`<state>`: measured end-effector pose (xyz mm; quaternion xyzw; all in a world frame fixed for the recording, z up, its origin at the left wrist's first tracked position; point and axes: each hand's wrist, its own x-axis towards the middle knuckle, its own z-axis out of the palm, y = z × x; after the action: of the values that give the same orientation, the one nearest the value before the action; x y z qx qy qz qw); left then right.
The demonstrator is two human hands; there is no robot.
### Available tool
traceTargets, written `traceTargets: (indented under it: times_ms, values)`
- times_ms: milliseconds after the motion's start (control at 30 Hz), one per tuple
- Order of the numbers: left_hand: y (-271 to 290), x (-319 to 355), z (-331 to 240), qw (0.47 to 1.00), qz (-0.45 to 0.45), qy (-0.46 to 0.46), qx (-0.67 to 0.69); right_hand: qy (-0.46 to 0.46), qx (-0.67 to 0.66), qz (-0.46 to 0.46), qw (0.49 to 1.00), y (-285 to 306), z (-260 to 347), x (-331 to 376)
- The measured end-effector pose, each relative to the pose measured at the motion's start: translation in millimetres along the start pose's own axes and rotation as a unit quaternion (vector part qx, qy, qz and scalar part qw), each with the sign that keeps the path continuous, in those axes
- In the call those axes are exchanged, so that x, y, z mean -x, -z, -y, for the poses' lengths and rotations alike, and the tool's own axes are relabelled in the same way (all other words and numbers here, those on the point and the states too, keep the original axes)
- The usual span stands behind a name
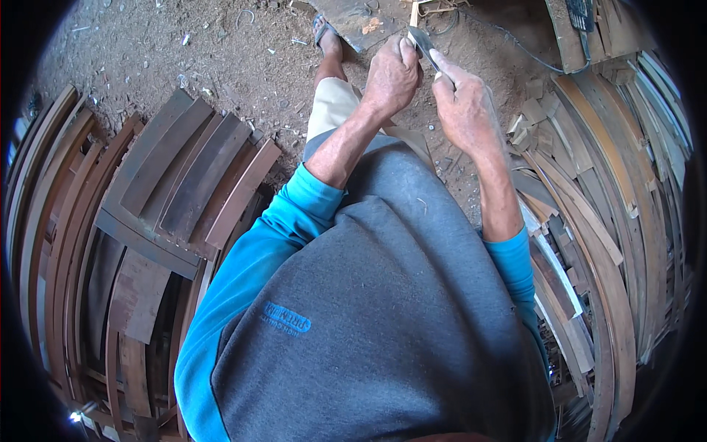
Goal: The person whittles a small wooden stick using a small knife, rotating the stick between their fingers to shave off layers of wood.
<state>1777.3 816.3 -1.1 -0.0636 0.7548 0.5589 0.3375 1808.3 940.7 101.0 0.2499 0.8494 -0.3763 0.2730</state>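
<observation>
1. Nearest to me is the person's own body: a grey top with bright blue sleeves [294,214] pushed up the forearms, filling the picture from six o'clock up to the centre.

2. Both forearms reach away toward twelve o'clock. The left hand [392,77] is clenched, its fingers curled around one end of a small dark flat piece [421,40], thumb on top. The right hand [462,103] sits just beside it at about one o'clock, its fingertips pinching the same piece from the other side.

3. The dark flat piece lies between the two hands, near the top edge at twelve o'clock, held above the ground. It looks thin, narrow and dull grey-brown, with a paler edge. Whether it is a blade, a file or a sliver of wood I cannot tell; it is too small.

4. As for progress, I judge the handwork on that piece to be under way, not finished: both hands grip it and nothing is set down. Nothing shows how much is left.

5. Below the hands, a beige-clad leg [331,107] stretches to a sandalled foot [324,33] at eleven o'clock, on dirt ground [221,66] strewn with chips.

6. Farther out, curved wooden slats [177,177] are stacked at nine o'clock, and more bent strips [611,221] pile up at three o'clock.
</observation>
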Motion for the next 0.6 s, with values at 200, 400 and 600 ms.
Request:
traceTargets:
  times_ms: [200, 400, 600]
  values:
    - [0, -2, 0, 1.000, 0.001, -0.008, -0.009, -0.004, -0.003, -0.028, 1.000, -5, 5, -12]
    - [-5, -5, 12, 0.997, -0.026, -0.049, -0.049, 0.005, 0.011, -0.034, 0.999, -12, -6, -23]
    - [-13, -1, 25, 0.992, -0.051, -0.103, -0.045, -0.031, 0.009, -0.042, 0.999, -12, 9, -47]
